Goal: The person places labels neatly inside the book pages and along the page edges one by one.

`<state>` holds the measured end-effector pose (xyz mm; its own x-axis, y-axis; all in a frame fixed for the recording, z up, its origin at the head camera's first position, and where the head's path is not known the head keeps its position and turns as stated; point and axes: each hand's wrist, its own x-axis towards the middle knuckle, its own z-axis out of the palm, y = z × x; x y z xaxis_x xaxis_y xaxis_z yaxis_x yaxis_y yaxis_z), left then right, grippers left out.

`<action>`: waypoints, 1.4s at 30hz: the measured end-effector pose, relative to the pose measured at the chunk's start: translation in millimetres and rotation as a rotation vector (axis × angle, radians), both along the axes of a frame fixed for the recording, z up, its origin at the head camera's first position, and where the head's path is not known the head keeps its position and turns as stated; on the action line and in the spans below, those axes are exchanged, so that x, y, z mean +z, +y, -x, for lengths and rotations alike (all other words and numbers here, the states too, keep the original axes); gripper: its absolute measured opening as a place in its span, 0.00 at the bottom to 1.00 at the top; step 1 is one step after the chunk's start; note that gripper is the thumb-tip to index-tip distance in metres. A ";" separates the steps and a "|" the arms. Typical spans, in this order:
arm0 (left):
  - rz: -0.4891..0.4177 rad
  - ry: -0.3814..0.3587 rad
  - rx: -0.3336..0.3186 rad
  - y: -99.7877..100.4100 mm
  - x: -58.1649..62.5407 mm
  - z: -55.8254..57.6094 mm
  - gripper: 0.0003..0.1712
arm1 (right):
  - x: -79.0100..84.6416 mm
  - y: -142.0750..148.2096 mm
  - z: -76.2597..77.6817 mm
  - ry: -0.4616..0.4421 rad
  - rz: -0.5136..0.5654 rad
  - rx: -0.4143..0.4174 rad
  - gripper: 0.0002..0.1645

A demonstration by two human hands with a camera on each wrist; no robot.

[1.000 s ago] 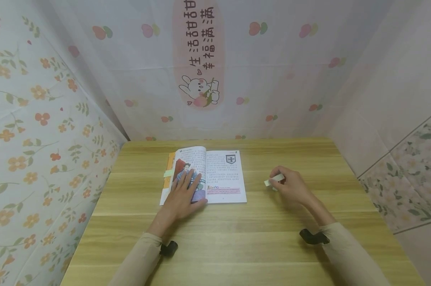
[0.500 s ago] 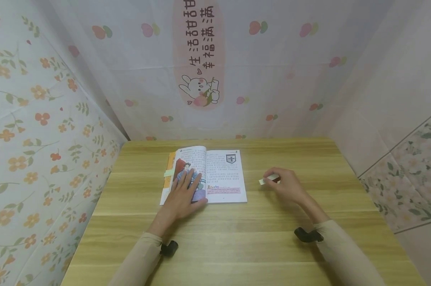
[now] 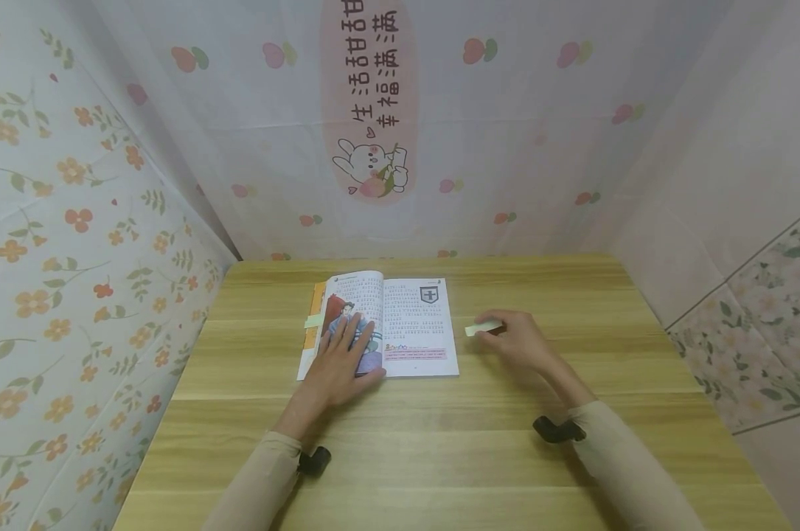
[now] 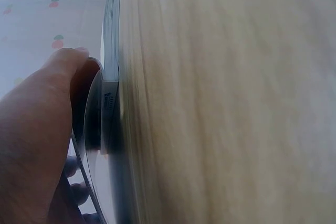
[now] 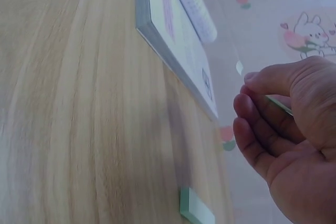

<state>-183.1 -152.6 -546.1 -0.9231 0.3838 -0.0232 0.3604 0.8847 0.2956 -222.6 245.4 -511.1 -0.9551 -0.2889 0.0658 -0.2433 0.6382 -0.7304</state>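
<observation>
An open book [image 3: 416, 317] lies on the wooden table, its left pages arching up at the spine. My left hand [image 3: 336, 372] rests with spread fingers on the illustrated left page, thumb near the gutter. To the right of the book, my right hand [image 3: 522, 343] pinches a pale green sticky note strip [image 3: 479, 328] between thumb and fingers, one end pointing at the book. Above the table, that strip [image 5: 239, 67] shows past the thumb in the right wrist view. A similar pale green tab [image 3: 313, 321] sticks out at the book's left edge.
A small pad of green sticky notes [image 5: 197, 207] lies on the table in the right wrist view, hidden by my right hand in the head view. A patterned curtain [image 3: 539, 147] hangs behind the table [image 3: 406, 457], with floral cloth [image 3: 74, 258] on the left.
My right hand has moved left toward the book with the sticky note strip in its fingers. The left hand has stayed on the page.
</observation>
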 end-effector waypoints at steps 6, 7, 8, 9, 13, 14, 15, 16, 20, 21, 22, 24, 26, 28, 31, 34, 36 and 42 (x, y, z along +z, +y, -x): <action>0.000 -0.004 0.000 0.0 0.9 0.1 0.57 | -0.8 -7.5 4.6 -0.006 0.041 -0.003 0.14; 0.001 -0.005 -0.001 0.0 1.1 0.2 0.57 | -1.0 -8.6 5.4 -0.005 0.045 -0.004 0.14; 0.003 -0.006 -0.001 0.0 1.4 0.3 0.57 | -1.2 -10.0 6.3 0.000 0.045 -0.004 0.14; 0.005 -0.007 -0.002 0.1 1.6 0.4 0.57 | -1.1 -11.3 7.2 0.002 0.048 -0.003 0.14; 0.003 -0.009 -0.003 -0.3 1.5 0.5 0.57 | -2.6 -16.4 11.2 0.022 0.038 -0.001 0.12; 0.001 -0.008 -0.002 -0.3 1.3 0.5 0.57 | -3.2 -17.7 12.1 0.032 0.030 0.001 0.11; 0.000 -0.009 -0.002 -0.3 1.2 0.5 0.57 | -3.9 -18.8 12.9 0.044 0.023 0.003 0.11; -0.001 -0.010 -0.001 -0.4 1.1 0.4 0.57 | -4.1 -20.0 13.6 0.056 0.016 0.004 0.11; -0.005 -0.009 0.000 -0.5 0.8 0.2 0.57 | -6.4 -23.9 16.8 0.099 0.001 0.018 0.11; -0.006 -0.009 0.000 -0.6 0.8 0.2 0.57 | -7.3 -24.8 18.0 0.104 0.002 0.021 0.11; -0.007 -0.007 0.001 -0.7 0.8 0.1 0.57 | -7.6 -25.8 19.0 0.103 0.008 0.024 0.11; -0.010 -0.002 0.001 -1.0 0.9 0.0 0.57 | -8.7 -27.5 21.3 0.102 0.014 0.028 0.12; -0.011 0.002 0.001 -1.2 1.0 0.1 0.57 | -8.7 -29.5 23.1 0.096 0.021 0.031 0.13; -0.008 0.004 0.001 -1.4 0.9 0.1 0.56 | -9.2 -31.3 25.0 0.087 0.032 0.034 0.13; -0.005 0.004 0.000 -1.4 0.4 0.5 0.56 | -11.5 -33.9 27.6 0.085 0.034 0.039 0.13; -0.007 0.002 -0.001 -1.4 -0.5 0.8 0.57 | -15.2 -36.6 31.2 0.085 0.036 0.043 0.12; -0.009 0.003 -0.002 -1.4 -1.1 1.1 0.57 | -17.4 -38.1 33.7 0.082 0.030 0.045 0.12; -0.002 0.003 -0.001 -0.7 -1.2 1.1 0.57 | -23.7 -41.9 41.8 0.106 -0.024 0.055 0.12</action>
<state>-184.2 -153.3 -547.3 -0.9226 0.3852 -0.0194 0.3626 0.8835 0.2964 -264.4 203.6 -534.7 -0.9257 -0.3438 0.1579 -0.3538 0.6388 -0.6832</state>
